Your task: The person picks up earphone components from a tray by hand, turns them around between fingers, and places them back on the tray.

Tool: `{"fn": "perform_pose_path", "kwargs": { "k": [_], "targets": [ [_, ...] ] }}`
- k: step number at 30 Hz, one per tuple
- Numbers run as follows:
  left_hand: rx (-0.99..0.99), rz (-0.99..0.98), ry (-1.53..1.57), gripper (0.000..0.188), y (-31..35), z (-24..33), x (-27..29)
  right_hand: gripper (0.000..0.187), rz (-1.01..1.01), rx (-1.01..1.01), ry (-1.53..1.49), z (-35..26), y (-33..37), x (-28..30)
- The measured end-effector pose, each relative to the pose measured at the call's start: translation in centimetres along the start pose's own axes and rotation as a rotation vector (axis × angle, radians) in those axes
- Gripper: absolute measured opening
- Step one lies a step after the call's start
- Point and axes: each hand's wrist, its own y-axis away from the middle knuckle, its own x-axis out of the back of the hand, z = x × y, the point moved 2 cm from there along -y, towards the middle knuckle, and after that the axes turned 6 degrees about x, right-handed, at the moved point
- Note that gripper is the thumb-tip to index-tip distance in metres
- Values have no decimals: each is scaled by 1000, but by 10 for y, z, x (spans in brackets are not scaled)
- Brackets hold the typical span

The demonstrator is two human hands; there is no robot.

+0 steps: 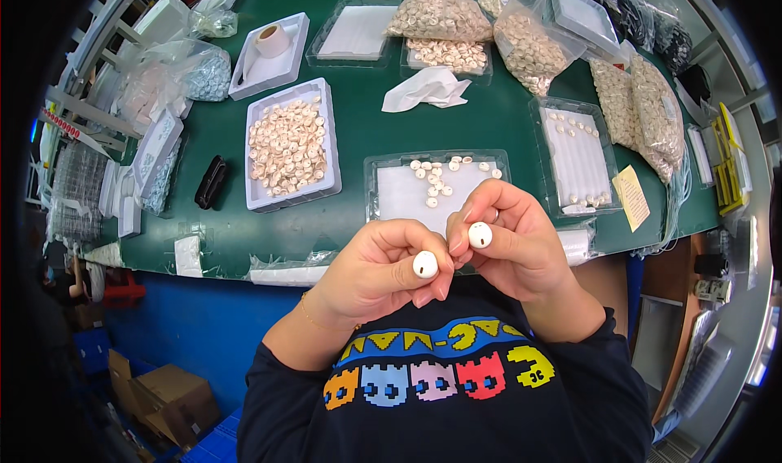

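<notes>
While one white earbud (425,264) is pinched between the thumb and fingers of the left hand (379,259), a second earbud (480,235) is gripped likewise by the right hand (521,239) in the head view. Both are held near each other, dark slots turned upward, by the near edge of the green counter (350,137). Beyond the hands, loose pieces (431,202) are scattered on a clear tray (373,188); farther left, a white tray (326,189) is heaped with more. Whether the fingertips meet cannot be told. The step in hand is judged to be a close check of the pair; for the next move, a light, steady pinch would be called for, with both faces kept in sight.
</notes>
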Motion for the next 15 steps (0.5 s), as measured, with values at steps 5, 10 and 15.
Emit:
{"fn": "perform_pose_path", "kwargs": {
  "k": [5,10,15],
  "targets": [
    [10,-30,-61,14,1,0,3,13,-28,15,10,-1,1,-4],
    [-26,71,-146,14,0,2,-1,13,-35,135,109,0,2,-6],
    [-49,234,-370,14,-1,4,1,12,-78,273,417,1,4,-8]
  ]
}}
